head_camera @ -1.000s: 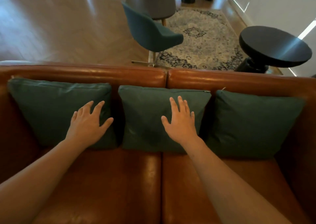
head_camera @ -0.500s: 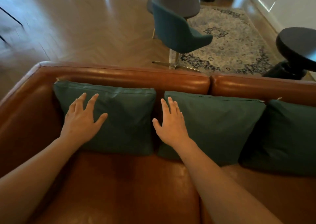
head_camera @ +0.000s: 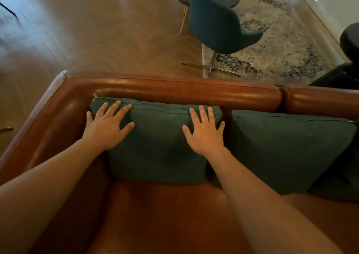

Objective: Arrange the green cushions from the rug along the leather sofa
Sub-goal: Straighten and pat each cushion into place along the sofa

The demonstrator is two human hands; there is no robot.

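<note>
Shift: right hand (head_camera: 205, 135) joins left hand (head_camera: 105, 129) on centre-frame green fabric cushion (head_camera: 159, 149).
Grip: both flat, fingers spread.

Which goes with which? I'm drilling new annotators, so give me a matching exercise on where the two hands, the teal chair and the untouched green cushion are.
Things
1. left hand
2. right hand
3. teal upholstered chair
4. second green fabric cushion

Places
A. on the floor behind the brown leather sofa, at the edge of the patterned rug
B. flat on the corner green fabric cushion, near its right edge
C. leaning on the backrest, untouched
D. flat on the corner cushion, on the side by the sofa's arm

Pairs: 1-D, 2-B, 3-A, 4-C
</note>
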